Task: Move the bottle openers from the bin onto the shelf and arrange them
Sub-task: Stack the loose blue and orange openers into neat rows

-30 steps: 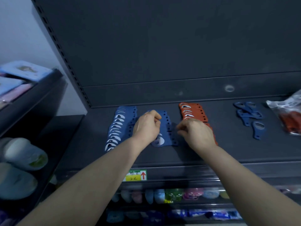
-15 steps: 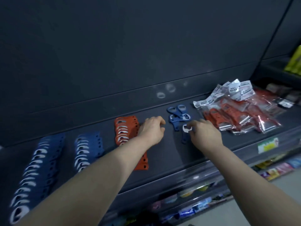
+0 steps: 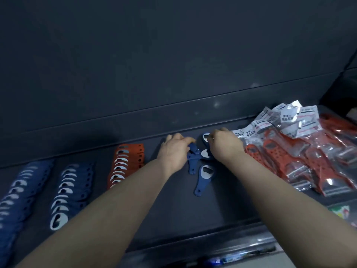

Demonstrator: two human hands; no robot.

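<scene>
Several loose blue bottle openers [image 3: 193,158] lie in a small heap at the middle of the dark shelf [image 3: 222,209]. One more blue opener [image 3: 203,177] lies apart, just in front of the heap. My left hand [image 3: 173,149] reaches in from the left, and its curled fingers hold the handle of one opener in the heap. My right hand [image 3: 224,146] comes from the right and pinches the head of a blue opener [image 3: 205,137] at the back. Neat overlapping rows stand to the left: two blue rows [image 3: 71,190] and an orange row [image 3: 125,165].
A pile of red openers in clear plastic bags [image 3: 301,151] with white labels fills the shelf's right side, close to my right hand. The shelf's back panel rises just behind the heap. A price label [image 3: 342,211] sits on the front edge at right.
My view and both hands shifted right, from the blue rows to the loose blue openers. Both hands have closed in on the heap and taken hold of openers.
</scene>
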